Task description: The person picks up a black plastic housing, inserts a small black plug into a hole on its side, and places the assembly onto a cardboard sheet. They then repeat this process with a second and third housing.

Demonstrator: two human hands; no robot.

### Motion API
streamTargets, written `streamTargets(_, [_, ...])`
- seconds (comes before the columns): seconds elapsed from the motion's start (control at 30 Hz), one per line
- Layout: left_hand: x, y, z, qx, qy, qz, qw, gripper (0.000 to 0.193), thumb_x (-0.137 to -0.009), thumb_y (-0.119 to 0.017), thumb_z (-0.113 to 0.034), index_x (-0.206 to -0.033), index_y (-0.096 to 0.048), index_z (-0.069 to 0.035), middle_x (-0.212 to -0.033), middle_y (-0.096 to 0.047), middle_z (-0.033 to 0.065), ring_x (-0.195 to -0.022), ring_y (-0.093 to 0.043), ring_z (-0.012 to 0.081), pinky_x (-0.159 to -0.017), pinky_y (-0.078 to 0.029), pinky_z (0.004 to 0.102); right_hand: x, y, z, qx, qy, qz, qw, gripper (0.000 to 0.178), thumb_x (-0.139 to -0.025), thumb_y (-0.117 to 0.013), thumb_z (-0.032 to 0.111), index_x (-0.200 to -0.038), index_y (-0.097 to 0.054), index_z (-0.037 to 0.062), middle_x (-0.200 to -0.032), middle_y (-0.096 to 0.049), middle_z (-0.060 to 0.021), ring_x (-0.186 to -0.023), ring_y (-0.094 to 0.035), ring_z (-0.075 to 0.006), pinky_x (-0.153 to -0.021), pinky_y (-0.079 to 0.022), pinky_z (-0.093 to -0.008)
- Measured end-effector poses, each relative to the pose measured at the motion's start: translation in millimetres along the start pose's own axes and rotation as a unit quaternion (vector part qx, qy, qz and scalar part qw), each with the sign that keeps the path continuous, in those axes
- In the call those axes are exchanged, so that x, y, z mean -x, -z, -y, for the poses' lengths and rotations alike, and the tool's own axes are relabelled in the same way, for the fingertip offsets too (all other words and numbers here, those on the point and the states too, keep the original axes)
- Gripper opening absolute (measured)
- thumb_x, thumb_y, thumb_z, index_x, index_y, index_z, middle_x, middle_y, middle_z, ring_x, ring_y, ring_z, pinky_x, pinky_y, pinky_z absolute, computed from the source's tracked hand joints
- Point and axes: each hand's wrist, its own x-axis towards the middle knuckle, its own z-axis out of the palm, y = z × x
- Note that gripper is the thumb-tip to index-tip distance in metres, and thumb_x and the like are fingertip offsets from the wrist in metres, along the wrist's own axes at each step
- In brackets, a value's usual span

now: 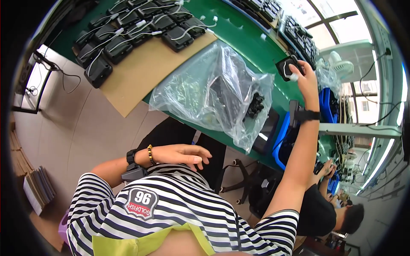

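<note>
My right hand [306, 82] reaches out over the green table at the far right. Its fingers are closed on a black boxy unit [285, 68] with a white cable and connector. My left hand [188, 154] hangs in front of my body, near the table's front edge. Its fingers are loosely stretched and apart, and it holds nothing. Between the hands a clear plastic bag [192, 91] lies on the table, with small black parts [256, 106] showing in its right end.
Several black units with white cables [117, 48] stand in rows on brown cardboard [132, 87] at the far left. Blue bins [282, 138] stand on the right. More black parts fill trays [294, 36] at the back. A co-worker [320, 209] sits at the right, near a white fan [341, 66].
</note>
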Motion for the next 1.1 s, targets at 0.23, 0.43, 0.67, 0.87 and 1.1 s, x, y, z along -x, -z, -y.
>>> streamTargets(0.23, [31, 13, 5, 0.102, -0.016, -0.039, 0.994, 0.057, -0.106, -0.053, -0.037, -0.147, -0.044, 0.003, -0.134, -0.055, 0.015, -0.12, -0.058, 0.0193, -0.101, -0.052, 0.0325, -94, -64, -84, 0.056, -0.066, 0.077, 0.993, 0.053, -0.085, -0.08, 0.034, -0.12, -0.066, -0.0031, -0.1, -0.071, -0.014, -0.092, -0.066, -0.0215, -0.08, -0.051, -0.0352])
streamTargets(0.43, [35, 25, 8, 0.139, -0.014, -0.032, 0.99, 0.051, -0.108, -0.051, -0.03, -0.146, -0.044, 0.003, -0.137, -0.054, 0.0171, -0.124, -0.056, 0.0228, -0.104, -0.05, 0.0362, -92, -64, -38, 0.418, 0.128, -0.097, 0.894, 0.035, -0.088, -0.074, 0.026, -0.112, -0.067, 0.001, -0.103, -0.07, -0.0183, -0.099, -0.068, -0.0354, -0.084, -0.053, -0.0431])
streamTargets(0.67, [33, 26, 0, 0.132, -0.005, -0.031, 0.991, 0.049, -0.107, -0.054, -0.03, -0.144, -0.047, 0.001, -0.135, -0.056, 0.0148, -0.122, -0.057, 0.0207, -0.104, -0.049, 0.0344, -31, -132, 171, 0.153, 0.256, 0.074, 0.952, 0.03, -0.094, -0.07, 0.025, -0.109, -0.066, -0.0007, -0.1, -0.071, -0.0169, -0.093, -0.07, -0.0307, -0.084, -0.054, -0.0405])
streamTargets(0.87, [33, 21, 1, 0.116, -0.008, -0.024, 0.993, 0.048, -0.106, -0.055, -0.03, -0.143, -0.048, -0.001, -0.133, -0.057, 0.0129, -0.121, -0.057, 0.0199, -0.103, -0.049, 0.034, 21, -205, 214, 0.243, 0.257, 0.099, 0.93, 0.058, -0.087, -0.076, 0.043, -0.119, -0.06, -0.0024, -0.105, -0.068, -0.02, -0.095, -0.069, -0.035, -0.082, -0.055, -0.0404])
streamTargets(1.1, [37, 14, 20, 0.113, -0.019, -0.022, 0.993, 0.046, -0.106, -0.056, -0.029, -0.142, -0.049, -0.001, -0.133, -0.058, 0.0125, -0.12, -0.059, 0.0201, -0.103, -0.05, 0.035, 35, -248, 207, 0.264, 0.232, 0.038, 0.935, 0.069, -0.081, -0.08, 0.046, -0.12, -0.055, -0.0047, -0.106, -0.063, -0.0233, -0.099, -0.066, -0.0395, -0.084, -0.054, -0.0447])
